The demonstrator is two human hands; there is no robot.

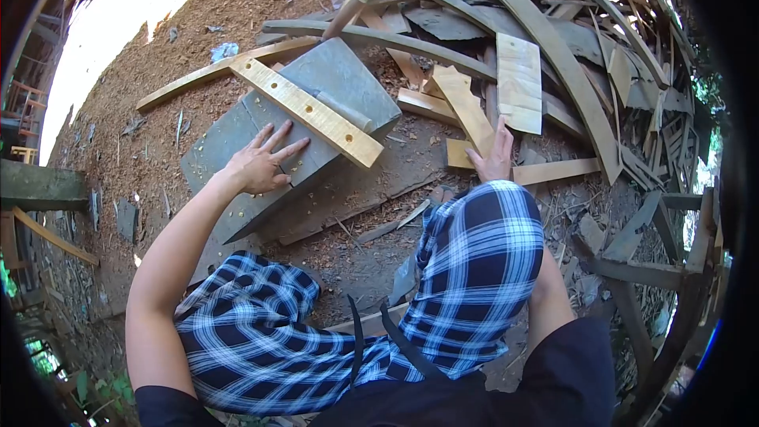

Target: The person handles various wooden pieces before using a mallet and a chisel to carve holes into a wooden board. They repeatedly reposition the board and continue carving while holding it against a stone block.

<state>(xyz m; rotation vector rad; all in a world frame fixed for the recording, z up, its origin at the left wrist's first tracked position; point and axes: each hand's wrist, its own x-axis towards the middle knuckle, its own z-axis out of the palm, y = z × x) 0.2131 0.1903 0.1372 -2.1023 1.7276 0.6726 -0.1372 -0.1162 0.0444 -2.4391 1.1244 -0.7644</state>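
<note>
Plaid cloth [474,269] covered my knees; my left hand [257,164] was flat and open on the grey block [340,67], fingers spread just beside the holed wooden bar [292,100], which lay aslant across the block's top; my right hand [495,160] was at a notched wood piece [460,103], couldn't tell if gripping; pale board [519,83] just past it, curved timbers [545,47] heaped beyond

Left hand [258,168] palm down, fingers spread, right hand [496,160] with thumb apart, left arm [168,275] bent
</note>
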